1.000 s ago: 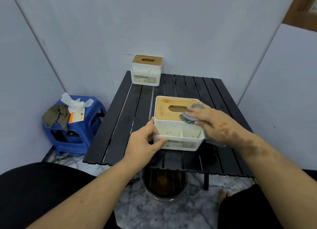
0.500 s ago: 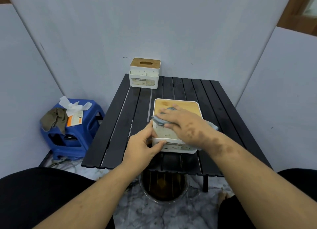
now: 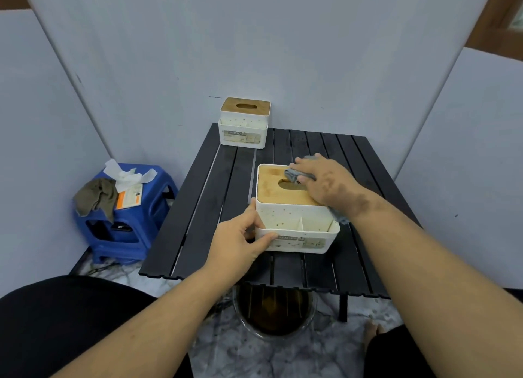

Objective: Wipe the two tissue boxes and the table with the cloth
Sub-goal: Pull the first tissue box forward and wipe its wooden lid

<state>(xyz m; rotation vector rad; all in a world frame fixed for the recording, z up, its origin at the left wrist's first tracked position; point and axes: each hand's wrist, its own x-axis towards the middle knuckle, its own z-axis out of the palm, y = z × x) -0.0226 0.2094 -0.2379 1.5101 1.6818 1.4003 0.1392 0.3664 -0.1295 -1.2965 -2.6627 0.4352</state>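
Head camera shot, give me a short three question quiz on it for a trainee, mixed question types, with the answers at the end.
1. True or false: the cloth lies on the near box's wooden lid.
2. Which hand steadies the near box at its front corner? A) left hand B) right hand C) neither
3. Fill in: the far box stands at the table's ___ edge, by the wall.

Key
1. True; the right hand presses it there.
2. A; it grips the near left corner.
3. Far.
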